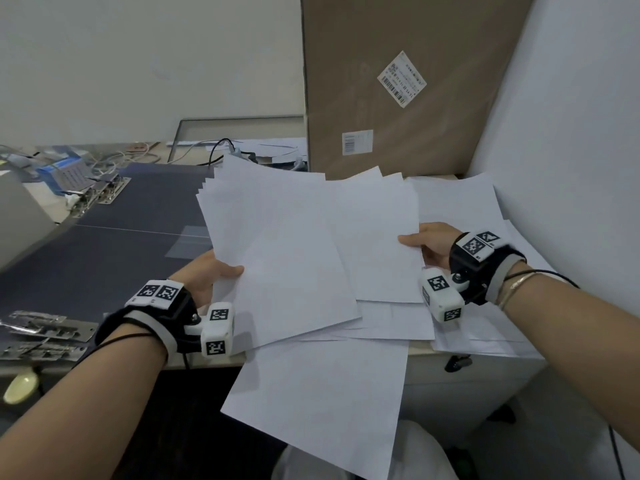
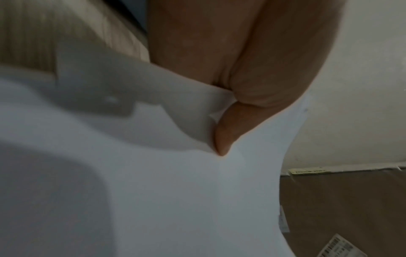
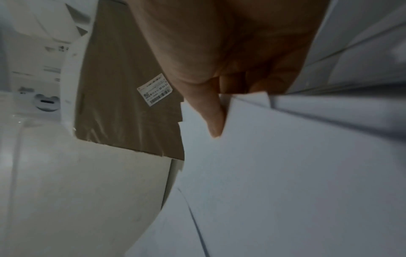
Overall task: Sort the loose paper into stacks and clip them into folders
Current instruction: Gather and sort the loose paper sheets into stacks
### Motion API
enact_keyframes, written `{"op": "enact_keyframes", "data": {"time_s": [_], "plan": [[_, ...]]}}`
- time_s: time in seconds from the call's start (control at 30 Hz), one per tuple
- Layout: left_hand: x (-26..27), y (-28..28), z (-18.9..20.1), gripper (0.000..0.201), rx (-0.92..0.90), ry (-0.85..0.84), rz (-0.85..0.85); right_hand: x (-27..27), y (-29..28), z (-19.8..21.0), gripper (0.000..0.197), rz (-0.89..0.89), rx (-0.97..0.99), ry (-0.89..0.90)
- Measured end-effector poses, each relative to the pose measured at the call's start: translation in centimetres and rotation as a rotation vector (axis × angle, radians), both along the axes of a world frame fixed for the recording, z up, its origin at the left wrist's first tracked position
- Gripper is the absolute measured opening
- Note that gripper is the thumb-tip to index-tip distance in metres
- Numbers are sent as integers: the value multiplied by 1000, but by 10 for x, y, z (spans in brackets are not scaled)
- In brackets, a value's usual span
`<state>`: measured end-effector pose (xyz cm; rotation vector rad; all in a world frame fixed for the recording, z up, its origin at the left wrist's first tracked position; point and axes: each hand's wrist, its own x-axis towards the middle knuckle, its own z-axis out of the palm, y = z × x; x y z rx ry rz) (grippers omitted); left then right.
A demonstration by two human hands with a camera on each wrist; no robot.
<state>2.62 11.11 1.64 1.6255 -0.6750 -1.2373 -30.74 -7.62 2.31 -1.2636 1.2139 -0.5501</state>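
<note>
Behind both hands leans a tall brown cardboard box [image 1: 408, 88]. Left hand [image 1: 207, 275] pinches a fanned stack of white paper sheets [image 1: 277, 251]; right hand [image 1: 433, 244] pinches a second white sheet [image 1: 377, 237] beside it, over loose white papers [image 1: 485, 323] below.

Paper [image 1: 460, 209] before cardboard box [image 1: 398, 81], on desk.

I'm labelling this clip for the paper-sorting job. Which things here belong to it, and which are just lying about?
In the job:
left hand, holding a paper stack
right hand, holding sheets
loose paper
folders
metal clips

Lying about:
cardboard box
cables
blue box
</note>
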Motion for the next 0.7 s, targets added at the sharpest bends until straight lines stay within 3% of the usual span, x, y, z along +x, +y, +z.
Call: {"op": "enact_keyframes", "data": {"time_s": [0.23, 0.37, 0.43, 0.47, 0.53, 0.6, 0.7], "plan": [[17, -2, -18, 46, 87, -127, 170, -13, -4, 6, 8, -256, -74, -100], [106, -31, -100, 68, 190, -27, 256, -24, -5, 14, 9, -479, -76, -249], [74, -16, -70, 58, 231, 52, 265, -24, -3, 18, 10, -553, -49, -353], [31, 3, -30, 43, 242, 60, 262, -21, -1, 21, 9, -579, -37, -393], [-9, 17, 4, 19, 242, 55, 247, -11, 8, 27, 10, -600, -18, -467], [-23, 17, 11, 18, 206, 44, 225, 4, 18, 30, 28, -580, 12, -519], [-31, 12, 9, 29, 118, 87, 215, 33, 40, 31, 33, -520, 44, -541]]}}
